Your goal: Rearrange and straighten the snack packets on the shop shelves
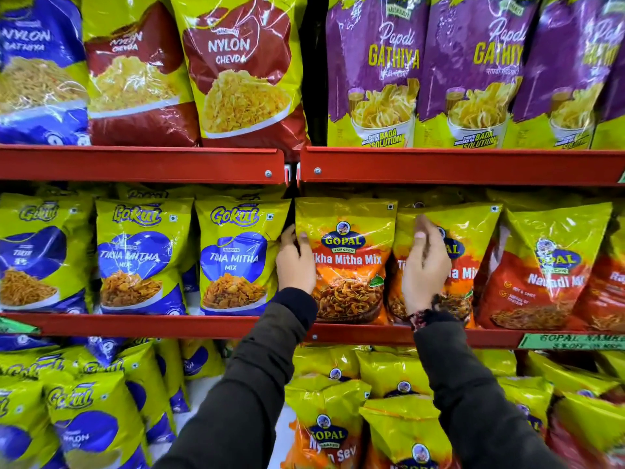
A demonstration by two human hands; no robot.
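An orange and yellow Gopal Tikha Mitha Mix packet [348, 262] stands upright on the middle red shelf [203, 324]. My left hand [295, 262] grips its left edge, thumb on the front. My right hand [424, 265] is at that packet's right edge, in front of a second Gopal Tikha Mitha Mix packet [470, 252]; its fingers are bunched and blurred, and I cannot tell whether they grip anything. Both arms wear dark sleeves.
Blue and yellow Gokul Tikha Mitha packets [236, 255] stand to the left, a red Gopal packet [544, 269] to the right. Nylon Chevda [240, 69] and purple Papdi Gathiya packets [378, 72] fill the top shelf. Several leaning packets [338, 418] crowd the bottom shelf.
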